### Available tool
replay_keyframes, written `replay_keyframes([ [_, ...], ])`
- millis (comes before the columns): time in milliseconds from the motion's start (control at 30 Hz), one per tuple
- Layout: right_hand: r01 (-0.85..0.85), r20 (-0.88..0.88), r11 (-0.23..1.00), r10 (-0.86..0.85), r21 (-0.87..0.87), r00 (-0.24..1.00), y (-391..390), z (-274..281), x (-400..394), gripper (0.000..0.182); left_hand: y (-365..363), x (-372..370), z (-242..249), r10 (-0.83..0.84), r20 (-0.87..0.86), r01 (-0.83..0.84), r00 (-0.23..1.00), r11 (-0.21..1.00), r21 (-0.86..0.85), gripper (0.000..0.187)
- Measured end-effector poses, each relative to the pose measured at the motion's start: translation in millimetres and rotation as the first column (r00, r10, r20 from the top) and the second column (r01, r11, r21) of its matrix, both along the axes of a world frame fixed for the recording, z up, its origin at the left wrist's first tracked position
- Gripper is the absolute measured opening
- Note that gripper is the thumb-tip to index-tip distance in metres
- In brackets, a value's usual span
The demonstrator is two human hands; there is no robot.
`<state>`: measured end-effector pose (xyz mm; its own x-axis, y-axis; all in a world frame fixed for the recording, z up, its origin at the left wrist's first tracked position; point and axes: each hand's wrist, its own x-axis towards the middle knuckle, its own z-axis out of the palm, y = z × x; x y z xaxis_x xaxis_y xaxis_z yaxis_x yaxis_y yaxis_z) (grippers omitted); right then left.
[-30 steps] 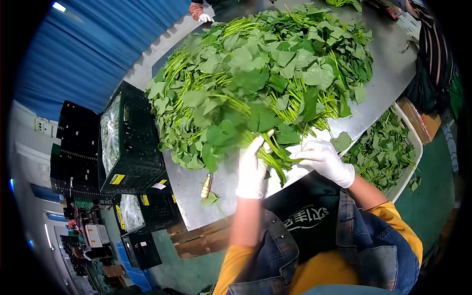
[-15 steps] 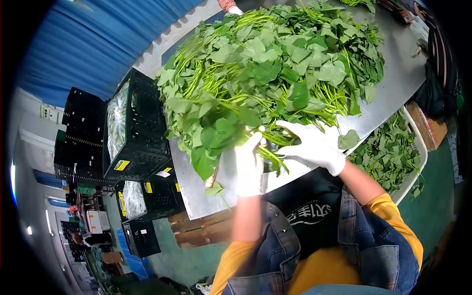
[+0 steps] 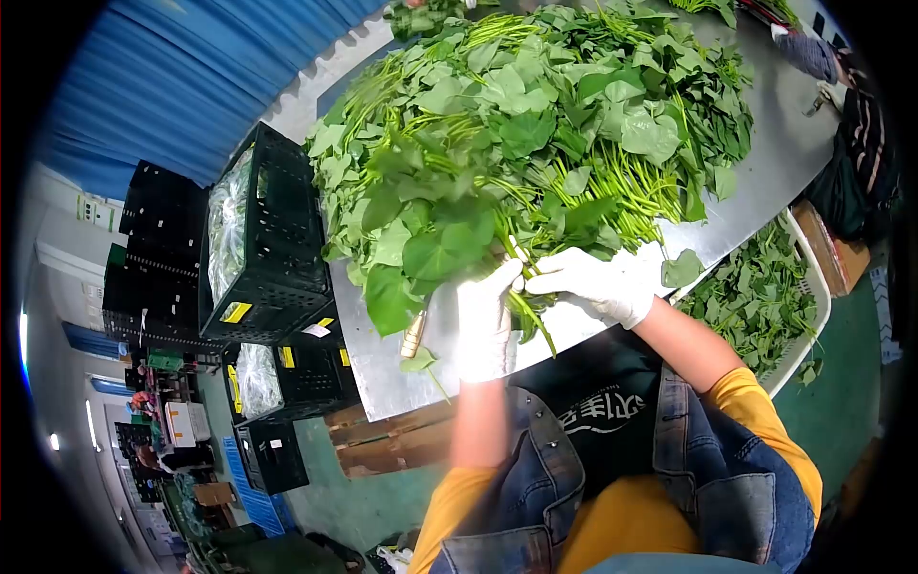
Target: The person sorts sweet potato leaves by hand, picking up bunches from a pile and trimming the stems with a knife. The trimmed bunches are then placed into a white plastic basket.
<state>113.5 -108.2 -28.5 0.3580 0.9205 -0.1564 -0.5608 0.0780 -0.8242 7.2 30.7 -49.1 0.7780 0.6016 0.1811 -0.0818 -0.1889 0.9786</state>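
Observation:
My left hand point(image 3: 486, 311), in a white glove, is closed round a bunch of leafy green stems point(image 3: 449, 244) at the near edge of the pile. Its broad leaves point away to the upper left; the cut ends hang toward me. From the other side, my gloved right hand point(image 3: 598, 282) pinches at the same stems with thumb and fingers close together. Beyond both hands a large heap of leafy greens point(image 3: 535, 115) covers much of the metal table point(image 3: 378, 383). A slim tan object point(image 3: 413, 337), partly under leaves, lies left of my left hand.
A white basket point(image 3: 813, 311) of leafy greens stands below the table on the right. Dark crates point(image 3: 273, 249) with plastic-wrapped contents are stacked at the left. Cardboard point(image 3: 392, 450) lies under the near table edge. A co-worker's sleeve point(image 3: 808, 57) shows at the upper right.
My right hand has gone from spread fingers to a pinch at the stems beside my left hand. The bunch has shifted slightly. A co-worker's arm now reaches in at the upper right.

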Motion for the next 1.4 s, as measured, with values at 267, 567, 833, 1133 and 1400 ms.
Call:
replay_keyframes([
  [267,0.156,0.102,0.986,-0.161,0.049,0.982,-0.2,8.1,1.2,0.02,0.5,-7.7,8.5,-0.054,0.012,0.055,0.998,0.985,-0.166,0.026],
  [567,0.15,-0.001,0.982,-0.151,0.115,0.989,-46.0,-15.6,28.2,0.015,87.7,-54.1,24.6,0.444,0.296,-0.097,0.846,0.674,-0.732,0.013],
  [833,0.369,0.799,0.793,0.231,-0.485,0.555,-124.6,9.3,44.3,0.02,55.8,-41.9,36.3,0.308,-0.018,-0.223,0.951,0.645,-0.731,0.021],
  [1133,0.884,0.986,0.439,-0.102,0.162,-0.13,-154.0,42.7,57.0,0.031,-2.3,6.1,-26.5,-0.141,-0.02,0.114,0.99,0.871,-0.478,0.024],
  [1400,0.552,0.947,0.778,-0.31,0.3,-0.078,-36.9,72.2,12.6,0.041,-58.6,28.8,20.6,-0.243,0.067,0.213,0.968,0.647,-0.732,0.021],
])
